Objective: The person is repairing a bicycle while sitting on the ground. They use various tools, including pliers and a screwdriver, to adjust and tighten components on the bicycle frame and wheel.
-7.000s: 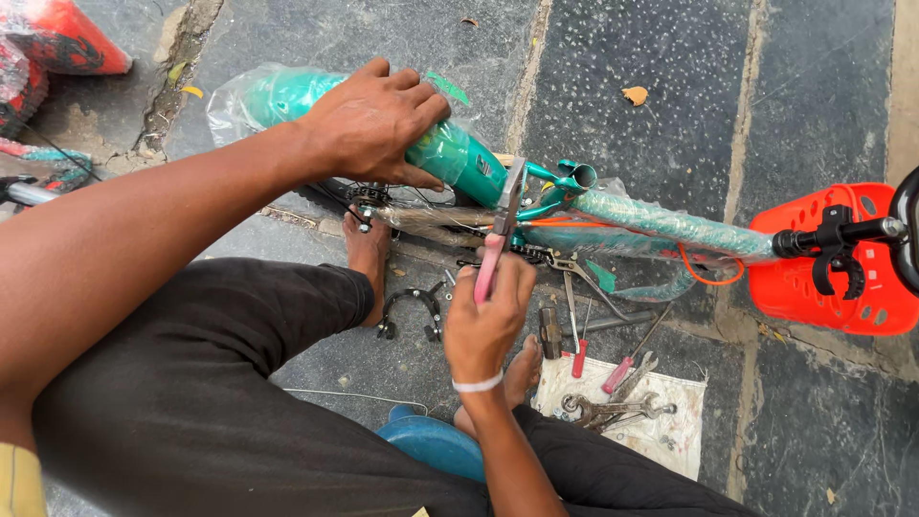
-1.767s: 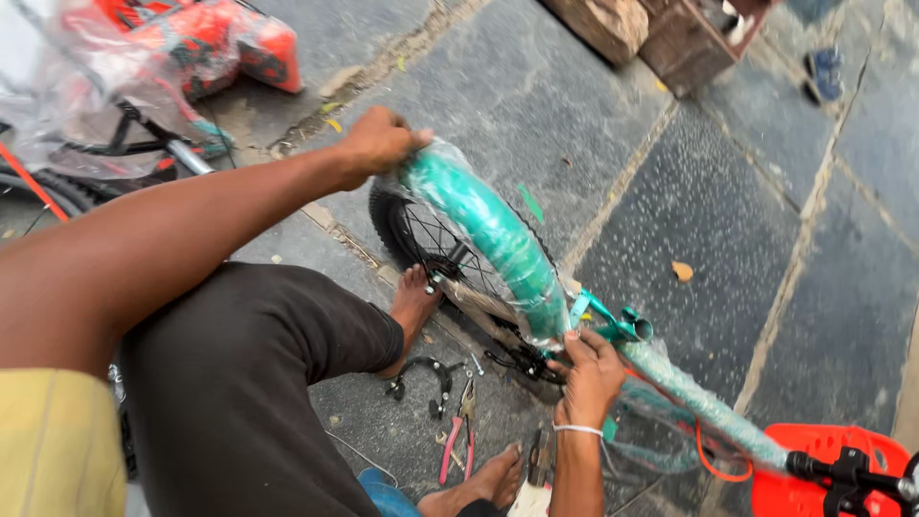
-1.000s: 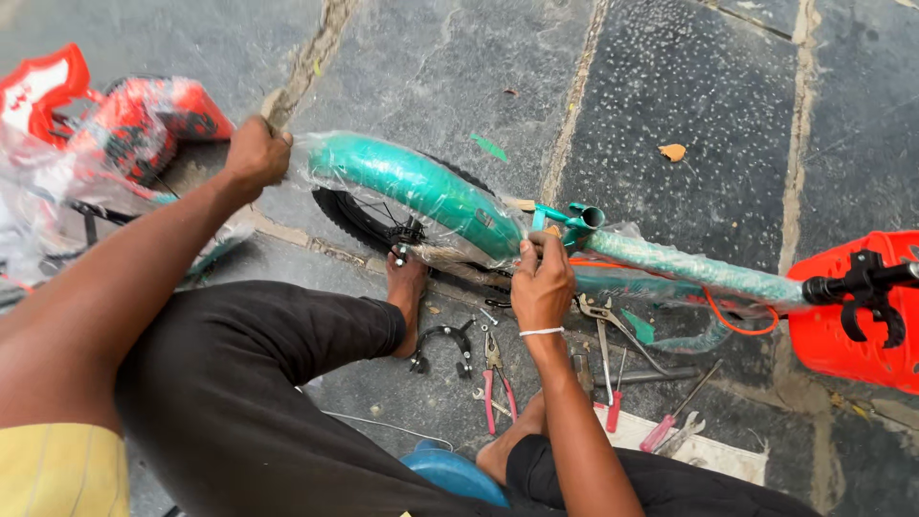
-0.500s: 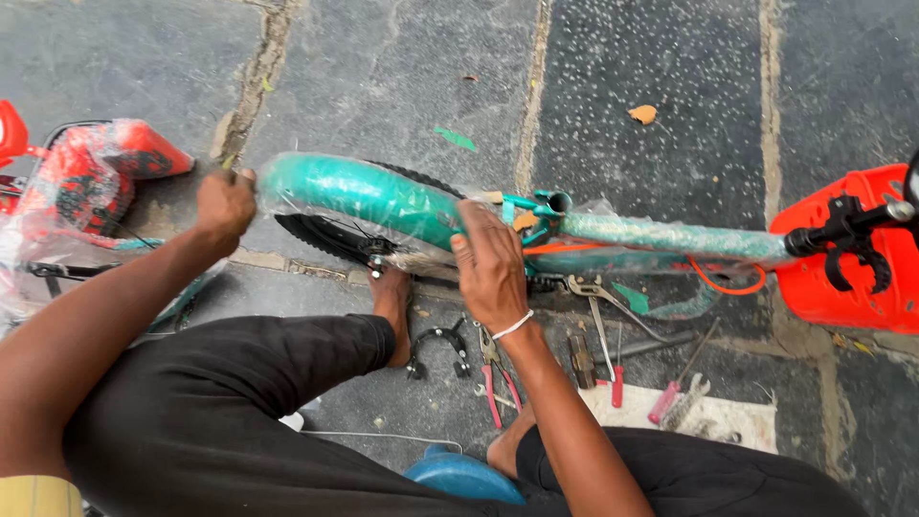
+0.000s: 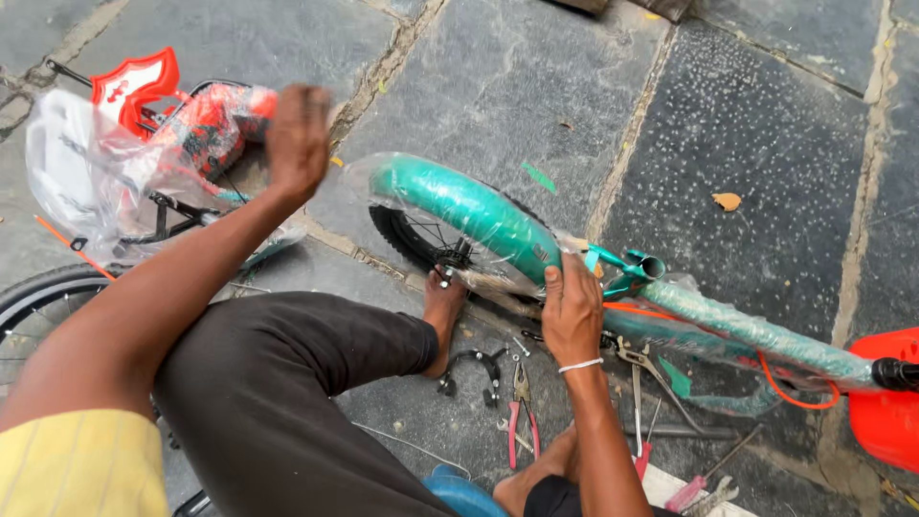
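My right hand (image 5: 571,311) grips the plastic-wrapped teal bicycle frame (image 5: 498,230) at centre. My left hand (image 5: 299,129) hovers blurred, finger spread indeterminate, near the clear-bagged red parts (image 5: 144,153) far left.

Left hand (image 5: 299,139) motion-blurred; red bike part (image 5: 885,407) cut off.

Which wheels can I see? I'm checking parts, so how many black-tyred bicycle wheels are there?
2: one black-tyred wheel under the plastic-wrapped teal mudguard at centre; another at left edge, mostly cut off. More may be hidden.
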